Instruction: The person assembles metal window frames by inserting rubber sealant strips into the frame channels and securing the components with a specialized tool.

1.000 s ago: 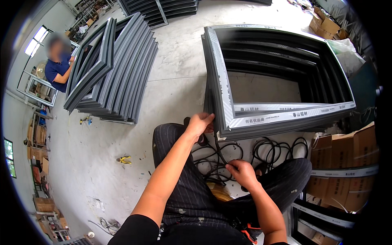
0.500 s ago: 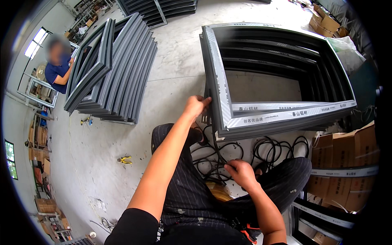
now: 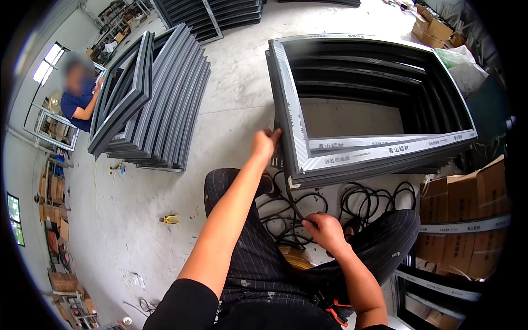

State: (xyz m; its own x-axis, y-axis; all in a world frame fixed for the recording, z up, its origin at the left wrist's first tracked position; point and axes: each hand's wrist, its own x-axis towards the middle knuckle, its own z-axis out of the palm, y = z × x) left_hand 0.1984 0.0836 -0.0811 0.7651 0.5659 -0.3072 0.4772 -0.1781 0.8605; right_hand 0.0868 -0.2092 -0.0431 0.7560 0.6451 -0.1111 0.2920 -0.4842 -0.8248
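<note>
A stack of dark grey window frames point(image 3: 385, 149) with whitish printed film along the top one stands in front of me. My left hand point(image 3: 265, 144) is closed at the left side of the stack, its thumb and fingertips against a frame's edge. What lies under the fingertips is hidden. Lower down, my right hand point(image 3: 324, 228) is closed in a pinch on a black rubber strip point(image 3: 294, 203). The strip runs up from it towards the stack's near left corner. Loose coils of similar black strip point(image 3: 363, 198) lie on the floor beneath.
Another stack of grey frames point(image 3: 170, 104) leans at the left, with a person point(image 3: 80, 104) behind it. Yellow-handled pliers point(image 3: 169, 219) lie on the floor. Cardboard boxes point(image 3: 465, 198) stand at the right, beside more frames point(image 3: 434, 286). A round, tan object point(image 3: 295, 257) sits between my legs.
The view has shifted slightly. Both hands keep nearly the same places, the left at the frame's side and the right on the strip.
</note>
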